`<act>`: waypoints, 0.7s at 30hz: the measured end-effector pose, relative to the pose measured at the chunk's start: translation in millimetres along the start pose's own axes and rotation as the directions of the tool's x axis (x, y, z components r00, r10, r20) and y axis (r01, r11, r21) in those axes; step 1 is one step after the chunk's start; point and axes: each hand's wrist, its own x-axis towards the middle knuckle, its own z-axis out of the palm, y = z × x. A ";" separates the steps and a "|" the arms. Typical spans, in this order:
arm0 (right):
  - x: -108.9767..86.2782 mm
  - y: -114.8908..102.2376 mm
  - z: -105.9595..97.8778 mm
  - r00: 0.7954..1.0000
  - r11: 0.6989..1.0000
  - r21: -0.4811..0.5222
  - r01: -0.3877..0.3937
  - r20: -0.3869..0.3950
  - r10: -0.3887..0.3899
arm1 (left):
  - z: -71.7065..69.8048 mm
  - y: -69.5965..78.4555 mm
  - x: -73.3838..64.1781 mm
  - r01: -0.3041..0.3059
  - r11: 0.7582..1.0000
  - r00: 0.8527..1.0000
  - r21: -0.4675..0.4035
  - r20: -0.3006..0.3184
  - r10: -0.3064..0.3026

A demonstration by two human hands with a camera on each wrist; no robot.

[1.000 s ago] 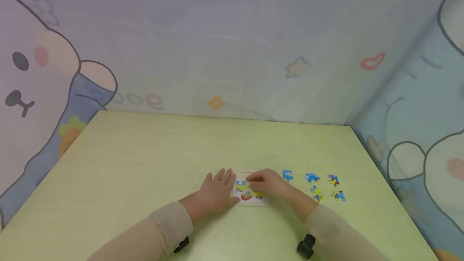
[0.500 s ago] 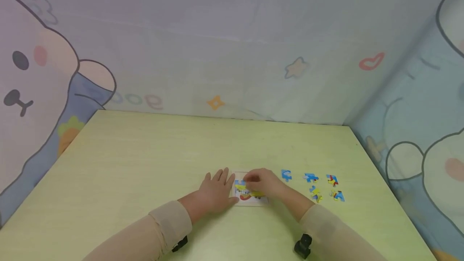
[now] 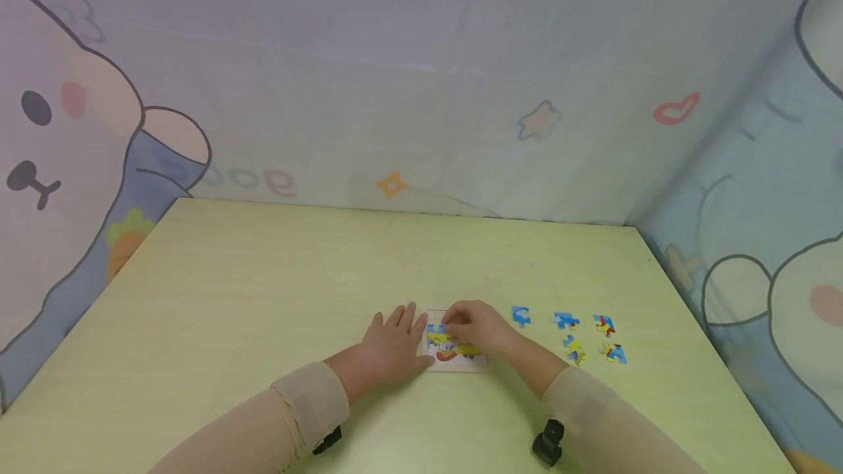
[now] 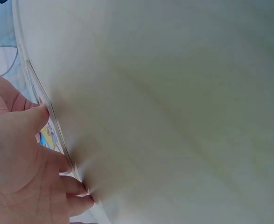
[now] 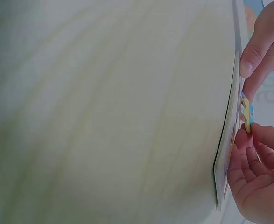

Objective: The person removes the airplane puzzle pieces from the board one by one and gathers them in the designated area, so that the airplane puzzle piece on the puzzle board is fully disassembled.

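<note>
Ok, my right hand has crept slightly left since a second ago, my left hand lies spread along the puzzle board at its left edge, and above it I've got a tilted piece thumb-pinched, so probably unseated yet, with free room past the board's far edge.

I have open tabletop for a hand to the left and beyond, but the left hand blocks the board's left edge, loose pieces the right side.
</note>
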 end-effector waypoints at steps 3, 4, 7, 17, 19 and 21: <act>0.3 0.1 -0.9 1.000 1.000 0.013 0.005 0.001 -0.005 | 0.3 -0.4 0.4 0.002 1.000 1.000 -0.003 0.001 -0.002; 0.5 0.4 -1.3 1.000 1.000 0.020 0.007 0.001 -0.007 | 0.1 -0.6 0.2 0.003 1.000 1.000 -0.004 0.003 -0.003; 0.7 2.3 -3.0 1.000 0.999 0.028 0.022 -0.003 -0.022 | 0.2 -0.8 0.6 0.004 1.000 1.000 -0.006 0.008 -0.004; -0.2 11.8 -11.6 1.000 0.999 0.039 0.019 0.000 -0.019 | -1.7 -0.1 -1.5 0.009 1.000 1.000 -0.020 0.011 -0.008; -1.6 14.1 -13.2 1.000 0.999 0.042 0.014 0.000 -0.014 | -1.4 0.2 -1.6 0.009 0.999 1.000 -0.031 0.012 -0.009; -3.7 15.7 -15.0 1.000 0.999 0.046 0.010 -0.002 -0.010 | -1.0 0.4 -1.3 0.008 0.999 1.000 -0.034 0.012 -0.007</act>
